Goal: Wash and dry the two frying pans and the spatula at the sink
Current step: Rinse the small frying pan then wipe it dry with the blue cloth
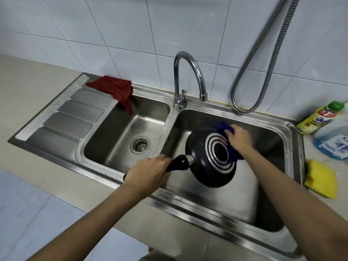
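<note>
My left hand (pixel 148 171) grips the frying pan (pixel 211 157) handle; my right hand (pixel 238 137) presses a blue cloth (pixel 222 127) under its fingers against the base. I judge one pan's drying underway; the second pan and spatula are unseen.

Colours and patterns at the steel sink

Black round frying pan (pixel 211 159) with white concentric rings underneath; dark blue cloth (pixel 223 129); dark red crumpled cloth (pixel 116 89); yellow rectangular sponge (pixel 321 178); yellow green-capped bottle (pixel 318 118); clear bottle of blue liquid (pixel 333 140); white wall tiles (pixel 113 25).
</note>
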`<move>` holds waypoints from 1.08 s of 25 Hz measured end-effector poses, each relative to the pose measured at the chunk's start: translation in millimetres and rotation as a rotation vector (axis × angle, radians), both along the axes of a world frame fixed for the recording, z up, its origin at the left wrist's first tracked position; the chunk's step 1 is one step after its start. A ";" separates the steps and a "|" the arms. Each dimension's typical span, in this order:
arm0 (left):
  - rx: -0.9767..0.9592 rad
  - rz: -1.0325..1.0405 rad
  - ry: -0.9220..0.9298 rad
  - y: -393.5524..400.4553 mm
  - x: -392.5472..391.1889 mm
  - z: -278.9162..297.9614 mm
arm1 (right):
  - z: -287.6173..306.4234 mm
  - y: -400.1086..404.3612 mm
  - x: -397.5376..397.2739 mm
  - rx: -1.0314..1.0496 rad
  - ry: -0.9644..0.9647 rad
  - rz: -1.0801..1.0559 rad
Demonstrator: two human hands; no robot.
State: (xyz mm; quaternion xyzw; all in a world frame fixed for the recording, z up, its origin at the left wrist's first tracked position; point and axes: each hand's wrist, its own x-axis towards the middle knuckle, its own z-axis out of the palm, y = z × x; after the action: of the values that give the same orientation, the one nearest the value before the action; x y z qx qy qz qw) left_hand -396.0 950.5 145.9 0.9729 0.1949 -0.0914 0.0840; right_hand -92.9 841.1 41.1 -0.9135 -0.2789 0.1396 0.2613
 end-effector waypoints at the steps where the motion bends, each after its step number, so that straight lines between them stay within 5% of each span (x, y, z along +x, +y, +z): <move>1: -0.022 0.030 -0.023 3.2 1.6 0.6 | -5.8 -19.9 0.6 0.052 0.084 -0.100; 6: -0.140 0.077 -0.068 2.7 33.2 -13.2 | -9.8 -72.0 -68.8 0.460 -0.056 -0.292; 9: -0.191 0.026 -0.006 -15.5 55.1 -27.6 | -14.6 -83.5 -107.4 0.441 -0.193 -0.144; 12: -0.389 0.063 0.076 -26.3 64.4 -49.0 | -20.0 -119.4 -107.9 0.415 -0.107 -0.115; 16: -0.757 0.157 0.108 -38.1 70.3 -64.9 | -8.0 -204.0 -98.6 0.536 -0.139 -0.502; 19: -1.021 0.252 0.107 -44.9 70.4 -57.2 | -7.5 -265.7 -81.6 0.335 -0.246 -0.834; 23: -1.216 0.222 0.150 -51.8 65.6 -38.7 | -15.0 -296.3 -79.4 -0.177 -0.067 -0.892; 27: -1.410 0.211 0.194 -64.3 59.2 -21.1 | 25.6 -251.9 -109.7 0.057 -0.127 -0.806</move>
State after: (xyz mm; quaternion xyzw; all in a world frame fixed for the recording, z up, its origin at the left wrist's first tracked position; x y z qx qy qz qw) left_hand -336.8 886.2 124.8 0.6507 0.1891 -0.2730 0.6829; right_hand -202.6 589.2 66.8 -0.9488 0.0823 -0.0383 0.3025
